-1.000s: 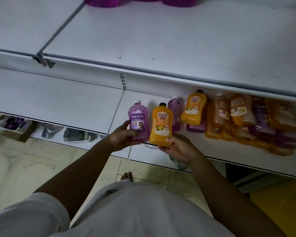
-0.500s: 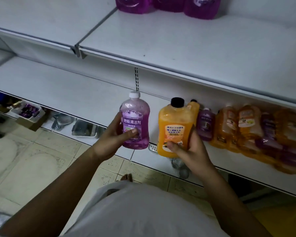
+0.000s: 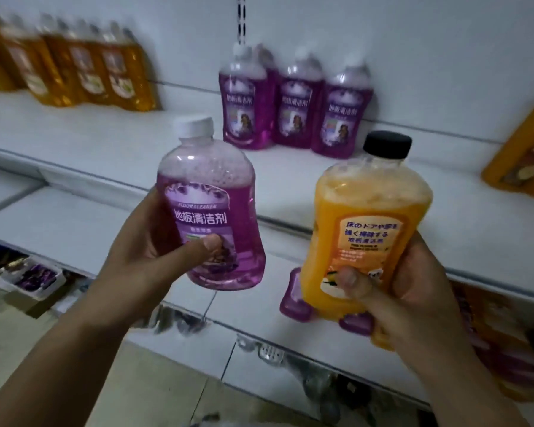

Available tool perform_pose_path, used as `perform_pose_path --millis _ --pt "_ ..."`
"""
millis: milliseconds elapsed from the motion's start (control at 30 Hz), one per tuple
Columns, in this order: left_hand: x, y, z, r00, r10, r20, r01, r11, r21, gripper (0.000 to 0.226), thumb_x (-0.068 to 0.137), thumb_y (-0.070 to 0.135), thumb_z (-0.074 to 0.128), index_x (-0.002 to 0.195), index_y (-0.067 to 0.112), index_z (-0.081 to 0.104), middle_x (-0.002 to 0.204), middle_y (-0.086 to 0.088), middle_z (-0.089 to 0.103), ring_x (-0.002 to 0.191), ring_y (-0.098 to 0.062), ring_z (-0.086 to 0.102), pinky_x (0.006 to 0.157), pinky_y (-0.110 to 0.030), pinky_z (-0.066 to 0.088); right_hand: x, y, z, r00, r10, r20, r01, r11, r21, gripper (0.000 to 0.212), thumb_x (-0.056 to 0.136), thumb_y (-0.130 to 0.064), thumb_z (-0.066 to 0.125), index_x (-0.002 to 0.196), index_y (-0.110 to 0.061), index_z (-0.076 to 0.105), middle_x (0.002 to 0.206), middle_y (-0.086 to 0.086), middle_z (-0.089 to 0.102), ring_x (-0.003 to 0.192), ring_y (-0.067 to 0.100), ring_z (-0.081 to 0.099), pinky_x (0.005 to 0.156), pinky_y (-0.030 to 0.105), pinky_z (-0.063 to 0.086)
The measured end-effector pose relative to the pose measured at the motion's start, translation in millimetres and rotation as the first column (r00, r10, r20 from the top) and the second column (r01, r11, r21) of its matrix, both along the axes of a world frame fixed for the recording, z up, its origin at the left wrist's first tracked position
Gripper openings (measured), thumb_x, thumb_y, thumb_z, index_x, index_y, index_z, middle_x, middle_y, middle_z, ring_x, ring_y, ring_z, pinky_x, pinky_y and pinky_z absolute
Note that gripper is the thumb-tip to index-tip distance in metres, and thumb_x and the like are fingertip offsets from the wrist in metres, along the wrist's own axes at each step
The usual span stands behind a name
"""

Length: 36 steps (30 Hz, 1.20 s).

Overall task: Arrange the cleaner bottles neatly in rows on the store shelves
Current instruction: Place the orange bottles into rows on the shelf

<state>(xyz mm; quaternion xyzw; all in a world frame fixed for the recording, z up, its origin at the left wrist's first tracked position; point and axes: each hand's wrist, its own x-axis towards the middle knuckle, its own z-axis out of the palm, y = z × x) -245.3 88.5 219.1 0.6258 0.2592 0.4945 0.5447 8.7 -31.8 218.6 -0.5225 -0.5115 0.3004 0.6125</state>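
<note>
Left hand (image 3: 142, 260) grips a purple bottle (image 3: 211, 211) with white cap, right hand (image 3: 413, 291) grips an orange bottle (image 3: 364, 229) with black cap, both upright in front of the upper shelf (image 3: 136, 149), purple row (image 3: 293, 109) far centre, orange row (image 3: 71, 63) far left.

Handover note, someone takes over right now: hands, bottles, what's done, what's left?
Left hand grips a purple bottle, upright, white cap.
Right hand grips an orange bottle, upright, black cap.
Done: on the upper shelf a purple group stands at back centre and an orange row at back left.
Left: set each held bottle with its colour, then clear the blurred pile on the lower shelf, right.
</note>
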Motion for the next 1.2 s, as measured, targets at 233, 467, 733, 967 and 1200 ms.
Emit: perform_pose_path --millis 233,467,733,967,1200 --pt "51 74 75 0.994 -0.102 -0.035 0.107 0.970 0.218 0.070 0.090 0.024 0.078 0.148 0.028 0.040 0.136 -0.006 0.066 0.124 -0.027 0.069 0.093 -0.049 0.061 19 46 49 0.997 -0.075 0.014 0.073 0.991 0.113 0.050 0.071 -0.037 0.078 0.119 -0.029 0.064 0.111 -0.010 0.079 0.103 0.012 0.076 0.082 0.025 0.060" --pt "112 148 103 0.968 -0.033 -0.248 0.136 0.902 0.410 0.068 0.081 0.027 0.087 0.140 0.016 0.056 0.126 -0.006 0.070 0.114 -0.020 0.072 0.094 -0.043 0.062 27 85 55 0.994 -0.093 -0.051 0.099 0.988 0.115 0.057 0.061 -0.068 0.087 0.112 -0.049 0.070 0.120 -0.006 0.077 0.112 0.017 0.074 0.093 0.037 0.057" --pt "147 205 122 0.835 0.221 -0.505 0.228 0.696 0.681 0.064 0.079 0.047 0.083 0.133 0.020 0.062 0.119 0.006 0.067 0.102 -0.008 0.064 0.087 -0.021 0.048 33 102 45 0.986 -0.158 -0.046 0.161 0.984 0.073 0.054 0.072 -0.044 0.079 0.122 -0.030 0.065 0.115 -0.006 0.078 0.107 0.016 0.075 0.091 0.035 0.061" --pt "145 229 110 0.680 0.545 -0.491 0.165 0.539 0.826 0.068 0.079 0.066 0.078 0.131 0.025 0.067 0.120 0.005 0.069 0.126 -0.023 0.050 0.098 -0.035 0.025 37 111 39 0.977 -0.194 -0.084 0.199 0.978 0.058 0.061 0.057 -0.075 0.086 0.111 -0.053 0.070 0.120 -0.007 0.077 0.110 0.017 0.074 0.093 0.039 0.058" --pt "143 235 109 0.574 0.632 -0.520 0.186 0.518 0.835 0.088 0.074 0.070 0.076 0.147 0.026 0.053 0.141 0.003 0.059 0.137 -0.025 0.043 0.114 -0.044 0.028 44 117 29 0.968 -0.243 -0.065 0.244 0.970 0.009 0.078 0.060 -0.074 0.085 0.124 -0.033 0.066 0.119 -0.006 0.077 0.108 0.016 0.075 0.096 0.046 0.057"
